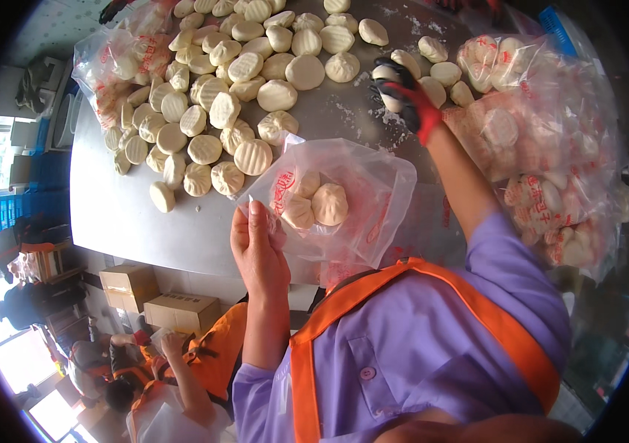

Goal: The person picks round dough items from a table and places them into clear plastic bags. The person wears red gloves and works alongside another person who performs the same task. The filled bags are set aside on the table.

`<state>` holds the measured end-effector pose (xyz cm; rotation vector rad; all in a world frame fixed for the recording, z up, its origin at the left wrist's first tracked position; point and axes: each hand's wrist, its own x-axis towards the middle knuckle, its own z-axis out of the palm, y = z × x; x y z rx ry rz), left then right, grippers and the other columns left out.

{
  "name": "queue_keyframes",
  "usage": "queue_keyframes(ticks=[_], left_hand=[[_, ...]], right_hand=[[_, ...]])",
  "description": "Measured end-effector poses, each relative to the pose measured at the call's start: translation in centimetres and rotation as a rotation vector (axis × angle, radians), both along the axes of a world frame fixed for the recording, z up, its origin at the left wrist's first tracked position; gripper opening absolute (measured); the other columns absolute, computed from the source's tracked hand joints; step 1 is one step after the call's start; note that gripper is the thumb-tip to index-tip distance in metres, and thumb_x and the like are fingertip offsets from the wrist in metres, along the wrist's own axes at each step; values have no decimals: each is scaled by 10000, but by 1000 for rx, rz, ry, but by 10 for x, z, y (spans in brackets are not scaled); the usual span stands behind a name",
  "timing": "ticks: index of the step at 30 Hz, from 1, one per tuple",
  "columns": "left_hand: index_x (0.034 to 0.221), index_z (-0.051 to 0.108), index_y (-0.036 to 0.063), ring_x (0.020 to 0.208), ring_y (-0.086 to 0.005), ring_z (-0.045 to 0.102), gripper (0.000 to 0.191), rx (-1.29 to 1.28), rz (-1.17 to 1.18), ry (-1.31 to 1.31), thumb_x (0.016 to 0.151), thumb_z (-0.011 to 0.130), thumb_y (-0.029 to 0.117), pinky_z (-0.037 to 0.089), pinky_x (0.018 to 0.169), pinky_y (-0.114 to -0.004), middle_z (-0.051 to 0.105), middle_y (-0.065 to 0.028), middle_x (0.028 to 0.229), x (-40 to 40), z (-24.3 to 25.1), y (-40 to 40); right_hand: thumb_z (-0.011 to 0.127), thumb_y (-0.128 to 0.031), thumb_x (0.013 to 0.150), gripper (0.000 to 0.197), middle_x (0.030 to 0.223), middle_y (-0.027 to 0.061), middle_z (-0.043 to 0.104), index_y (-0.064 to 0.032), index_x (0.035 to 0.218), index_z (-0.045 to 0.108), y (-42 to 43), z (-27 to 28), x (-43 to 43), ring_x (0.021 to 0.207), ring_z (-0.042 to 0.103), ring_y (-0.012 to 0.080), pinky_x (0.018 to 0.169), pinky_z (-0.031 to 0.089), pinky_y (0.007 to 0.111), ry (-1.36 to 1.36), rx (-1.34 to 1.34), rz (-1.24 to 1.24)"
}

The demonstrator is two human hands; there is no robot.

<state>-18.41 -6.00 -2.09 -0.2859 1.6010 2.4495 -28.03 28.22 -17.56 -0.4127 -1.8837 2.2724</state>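
My bare left hand pinches the edge of a clear plastic bag with red printing. The bag's mouth spreads wide, and three pleated buns show inside it. My right hand, in a black and red glove, grips pale dough buns above the steel table; two show between the fingers. Beside that hand lie several loose buns. A large heap of buns, some ridged and some pleated, covers the table's far left part.
Filled bags of buns are piled at the right, and another filled bag stands at the far left. White flour dusts the steel table. Cardboard boxes sit beyond the table's edge. Other people work at lower left.
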Motion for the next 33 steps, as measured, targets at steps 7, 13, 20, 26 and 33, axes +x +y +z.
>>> queue_keyframes(ticks=[7, 13, 20, 26, 33], left_hand=[[871, 541, 51, 483, -23, 340, 175, -117, 45, -6, 910, 513, 220, 254, 442, -193, 431, 42, 599, 0, 6, 7], [890, 518, 59, 508, -5, 288, 109, -109, 87, 1, 886, 552, 162, 201, 448, -166, 404, 63, 645, 8, 18, 12], [896, 525, 52, 522, -7, 312, 113, -86, 65, -49, 897, 540, 164, 215, 459, -168, 422, 60, 645, 16, 12, 12], [909, 543, 52, 553, -14, 331, 159, -111, 1, -14, 897, 546, 211, 242, 498, -170, 444, 54, 658, 14, 13, 12], [807, 494, 74, 528, -23, 319, 184, -100, 63, 75, 902, 534, 226, 252, 478, -190, 439, 48, 647, 14, 5, 5]], right_hand=[[719, -162, 730, 724, 1298, 103, 452, -55, 1340, 345, -34, 161, 63, 1163, 446, 180, 930, 398, 307, 312, 227, 420], [688, -466, 689, 827, 1306, 174, 411, -108, 1344, 334, 48, 69, 12, 1188, 424, 319, 974, 362, 376, -286, 1249, 84], [718, -350, 672, 789, 1203, 189, 478, -136, 1333, 345, 48, 21, 18, 1066, 513, 322, 896, 425, 375, -494, 1126, -60], [725, -195, 718, 574, 1064, 61, 569, -18, 1201, 472, 6, 117, 75, 964, 553, 164, 841, 438, 280, 213, -436, 438], [774, -324, 648, 784, 1229, 204, 472, -61, 1288, 404, -87, 196, 113, 1129, 467, 349, 938, 381, 374, 319, 1082, 135]])
